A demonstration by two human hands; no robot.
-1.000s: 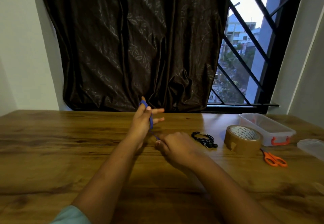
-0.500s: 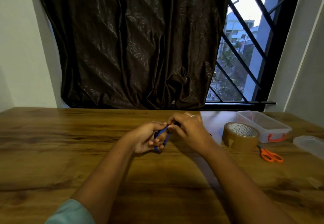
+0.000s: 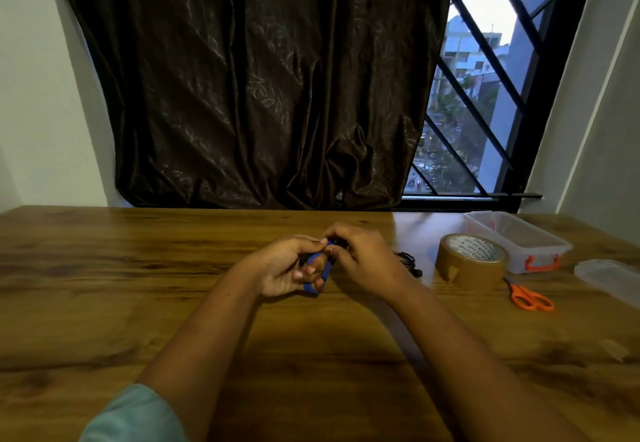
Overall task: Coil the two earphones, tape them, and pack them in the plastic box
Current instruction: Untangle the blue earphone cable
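Note:
A blue earphone [image 3: 320,270] is wound in loops around the fingers of my left hand [image 3: 287,268], which is curled over the table's middle. My right hand [image 3: 363,258] pinches the top of the same blue coil, touching the left hand. A black coiled earphone [image 3: 408,261] lies on the wood just right of my right hand, partly hidden by it. A brown tape roll [image 3: 469,261] stands further right. The clear plastic box [image 3: 516,239] with an orange latch sits behind the roll, open and with nothing visible inside.
Orange-handled scissors [image 3: 530,296] lie right of the tape roll. The box's clear lid [image 3: 609,277] rests at the right edge of the wooden table [image 3: 138,285]. A dark curtain and a barred window stand behind the table.
A second ago my left hand was raised with the blue cord stretched to my right hand. Both hands have since come together on the coil, and the view has tilted slightly.

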